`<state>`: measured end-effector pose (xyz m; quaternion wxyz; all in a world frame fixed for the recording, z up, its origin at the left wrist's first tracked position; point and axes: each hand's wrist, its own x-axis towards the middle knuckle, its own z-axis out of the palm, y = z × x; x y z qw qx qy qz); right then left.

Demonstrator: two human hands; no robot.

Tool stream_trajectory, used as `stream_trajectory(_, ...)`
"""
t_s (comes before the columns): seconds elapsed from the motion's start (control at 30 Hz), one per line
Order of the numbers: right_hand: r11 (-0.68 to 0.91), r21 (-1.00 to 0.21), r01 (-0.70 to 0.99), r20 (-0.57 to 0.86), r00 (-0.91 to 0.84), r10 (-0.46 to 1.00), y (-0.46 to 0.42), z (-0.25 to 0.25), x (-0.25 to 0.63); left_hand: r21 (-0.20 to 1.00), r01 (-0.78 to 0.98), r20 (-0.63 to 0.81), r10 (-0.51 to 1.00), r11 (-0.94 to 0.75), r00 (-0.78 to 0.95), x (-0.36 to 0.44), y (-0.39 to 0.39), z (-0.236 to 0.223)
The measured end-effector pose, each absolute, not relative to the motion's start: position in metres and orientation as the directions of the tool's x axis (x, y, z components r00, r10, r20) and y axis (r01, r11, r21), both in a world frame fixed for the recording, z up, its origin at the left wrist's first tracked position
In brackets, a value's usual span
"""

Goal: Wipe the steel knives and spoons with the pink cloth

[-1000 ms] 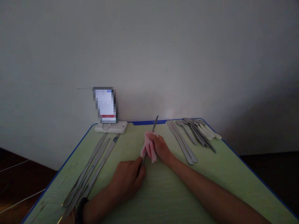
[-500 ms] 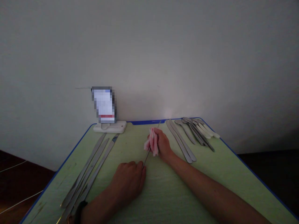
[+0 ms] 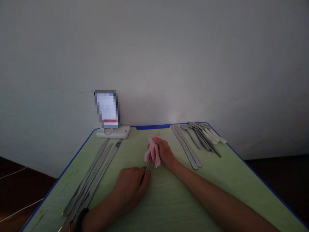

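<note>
Knife (image 3: 148, 165) slanting toward one o'clock, centred over the worktop (image 3: 173, 199): the left hand (image 3: 132, 185) grips it, the right hand (image 3: 166, 153) wraps pink cloth (image 3: 154, 152) around it, apparently wiping; another stroke would call for a steady hold.

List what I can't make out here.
All in the head view:
- Phone screen: blurred into blocks.
- Utensil: left hand hides its near end; pink cloth and right hand cover its middle.
- Spoon pile: overlap hides the count.
- Left-side knives: one handle runs off the bottom edge.
</note>
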<state>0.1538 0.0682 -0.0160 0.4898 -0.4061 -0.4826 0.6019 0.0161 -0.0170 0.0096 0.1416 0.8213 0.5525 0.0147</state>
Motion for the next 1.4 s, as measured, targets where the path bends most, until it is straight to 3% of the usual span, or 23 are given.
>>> stream_trajectory(0.33, -0.066, -0.983, -0.171, 0.003, -0.378, 0.926, 0.061, -0.018, 0.151, 0.255, 0.909, -0.157, 0.914, -0.328, 0.374, 0.017, -0.017, 0.006)
stream_trajectory(0.57, -0.186, -0.891, -0.414, -0.178, -0.057, 0.982, 0.075, -0.01, 0.159, 0.203, 0.895, -0.189, 0.881, -0.397, 0.433, 0.022, -0.021, 0.01)
stream_trajectory(0.73, -0.294, -0.802, -0.521, -0.333, -0.02, 0.943, 0.081, 0.001, 0.167, 0.176, 0.884, -0.184, 0.868, -0.433, 0.462, 0.023, -0.026, 0.013)
stream_trajectory(0.97, -0.192, -0.944, -0.268, -0.144, -0.19, 0.971, 0.071, -0.011, 0.158, 0.187, 0.9, -0.177, 0.887, -0.394, 0.426, 0.022, -0.02, 0.014)
stream_trajectory(1.13, -0.018, -0.988, -0.152, 0.022, -0.259, 0.966, 0.06, -0.022, 0.148, 0.172, 0.908, -0.209, 0.886, -0.382, 0.413, 0.021, -0.018, 0.014)
stream_trajectory(1.4, -0.164, -0.93, -0.329, -0.127, -0.132, 0.983, 0.069, -0.015, 0.155, 0.121, 0.921, -0.218, 0.895, -0.37, 0.389, 0.027, -0.023, 0.015)
